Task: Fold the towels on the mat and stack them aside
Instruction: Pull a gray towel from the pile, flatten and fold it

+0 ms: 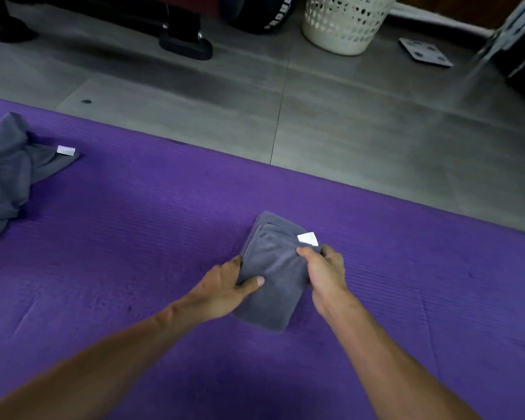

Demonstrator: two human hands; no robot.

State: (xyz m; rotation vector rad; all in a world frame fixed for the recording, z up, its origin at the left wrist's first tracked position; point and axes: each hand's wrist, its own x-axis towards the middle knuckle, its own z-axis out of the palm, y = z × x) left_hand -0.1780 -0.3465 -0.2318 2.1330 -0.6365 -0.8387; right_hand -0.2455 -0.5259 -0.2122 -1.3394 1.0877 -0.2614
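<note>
- Mat [134, 237] is my landmark: purple, ribbed, running across the grey tiled floor [346, 116] from the left edge to the lower right.
- I see the folded towel [273, 268], a small grey rectangle, lying near the mat's far edge, a little right of its middle, with a white tag [308, 238] showing at its far right corner.
- My left hand [228, 286] grips the towel's left edge: thumb on top of the cloth, the other fingers curled round or under the edge, where I cannot see them.
- My right hand [325, 268] holds the towel's right edge just below the tag, with curled fingers pinching the cloth.
- A loose towel [6, 171], grey and crumpled, lies unfolded on the mat's far left part, well apart from the folded one; a white label [65, 150] sticks out at its right corner.
- Beyond the mat, on the tiles, I make out a cream laundry basket [343, 22] with a perforated wall.
- Right of the basket, a flat grey scale [425, 51] lies on the floor.
- Left of the basket stands dark equipment [179, 31] that I cannot identify.
</note>
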